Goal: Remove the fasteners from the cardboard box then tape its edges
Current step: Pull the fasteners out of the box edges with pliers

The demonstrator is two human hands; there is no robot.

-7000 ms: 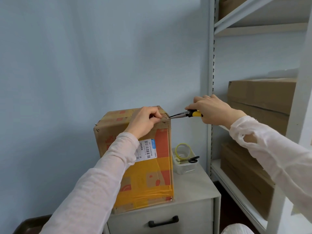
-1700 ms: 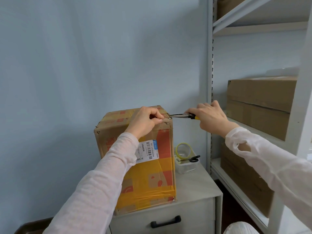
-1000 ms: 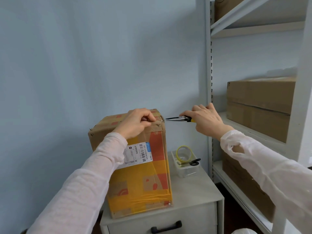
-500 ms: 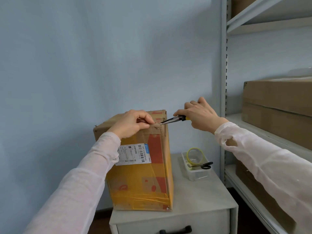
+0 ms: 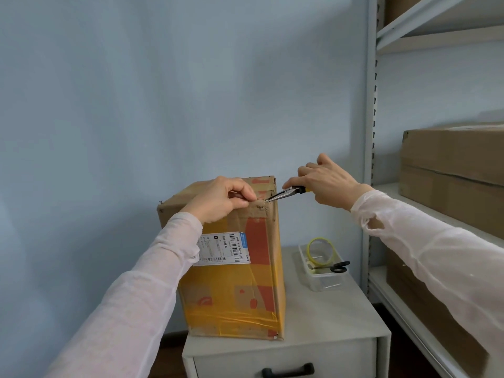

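Nearest the camera, a black drawer handle (image 5: 287, 371) sits on the front of a small grey cabinet. On its tabletop (image 5: 327, 320) the cardboard box (image 5: 245, 282) stands upright towards the left, its front wrapped in yellow tape and carrying a white shipping label (image 5: 222, 248). The left hand (image 5: 221, 201) pinches the box's top front edge with curled fingers, just beside the crumpled right corner. The right hand (image 5: 324, 182) grips the yellow-handled needle-nose pliers (image 5: 283, 194), whose tips touch that corner; what they bite on is too small to tell. To the right of the box, apart from it, a clear plastic container (image 5: 323, 276) holds a tape roll (image 5: 320, 251) standing on edge, with black-handled scissors (image 5: 334, 267) lying across its rim. Further right is a white shelving rack (image 5: 369, 132) with brown cartons (image 5: 452, 165) on its shelves, and behind everything a pale blue wall (image 5: 136, 91)
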